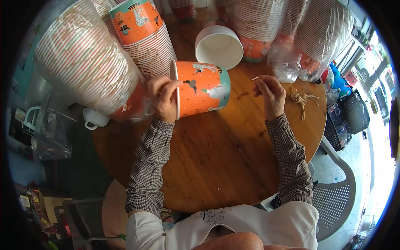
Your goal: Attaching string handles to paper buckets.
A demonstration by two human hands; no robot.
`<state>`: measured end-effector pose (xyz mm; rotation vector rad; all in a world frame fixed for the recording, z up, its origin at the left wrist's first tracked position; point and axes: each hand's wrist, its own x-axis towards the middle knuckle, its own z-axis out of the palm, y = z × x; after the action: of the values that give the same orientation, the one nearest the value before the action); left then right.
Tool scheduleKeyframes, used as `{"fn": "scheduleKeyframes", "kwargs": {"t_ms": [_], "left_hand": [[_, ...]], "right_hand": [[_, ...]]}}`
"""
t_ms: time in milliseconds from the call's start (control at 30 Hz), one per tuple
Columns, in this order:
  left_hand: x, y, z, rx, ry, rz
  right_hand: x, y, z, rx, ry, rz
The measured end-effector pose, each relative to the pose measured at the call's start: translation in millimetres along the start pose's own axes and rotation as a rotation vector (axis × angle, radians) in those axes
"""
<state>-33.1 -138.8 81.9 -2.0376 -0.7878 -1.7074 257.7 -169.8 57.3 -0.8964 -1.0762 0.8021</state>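
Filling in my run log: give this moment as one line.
left hand: holds orange paper bucket on its side | right hand: pinches short string piece | string bundle on round wooden table

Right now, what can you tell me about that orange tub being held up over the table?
The tub looks like paper: orange with small dots, cartoon animal prints and a teal band at its base. It lies tipped on its side above the round wooden table, rim toward the person's left, base toward the right. The left hand grips it at the white rim. The right hand is apart from it, pinching a thin string.
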Motion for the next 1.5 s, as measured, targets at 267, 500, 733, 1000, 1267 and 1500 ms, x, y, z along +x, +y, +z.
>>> {"fn": "scheduleKeyframes", "kwargs": {"t_ms": [267, 500, 733, 1000, 1267, 1500], "left_hand": [[-14.2, 57.5, -6.7, -0.404, -0.253, -0.266], [-58.1, 75.5, 13.1, -0.572, -0.249, -0.661], [-70.4, 68.4, 11.4, -0.218, -0.890, -0.458], [-53.4, 80.7, 14.6, -0.515, -0.669, -0.477], [-64.6, 75.8, 23.6, -0.405, -0.641, -0.582], [-67.6, 69.7, 17.7, -0.122, -0.716, -0.245]], "right_hand": [[-49.3, -9.6, 20.7, -0.280, -0.166, -0.111], [-56.4, -12.7, 27.3, -0.106, -0.244, 0.094], [-54.4, -24.5, 29.5, 0.039, -0.227, 0.176], [-58.4, -9.9, 29.1, 0.016, -0.298, 0.170], [-65.3, -7.9, 37.8, 0.051, -0.297, 0.032], [-58.8, -14.4, 31.9, -0.204, -0.196, -0.112]]}}
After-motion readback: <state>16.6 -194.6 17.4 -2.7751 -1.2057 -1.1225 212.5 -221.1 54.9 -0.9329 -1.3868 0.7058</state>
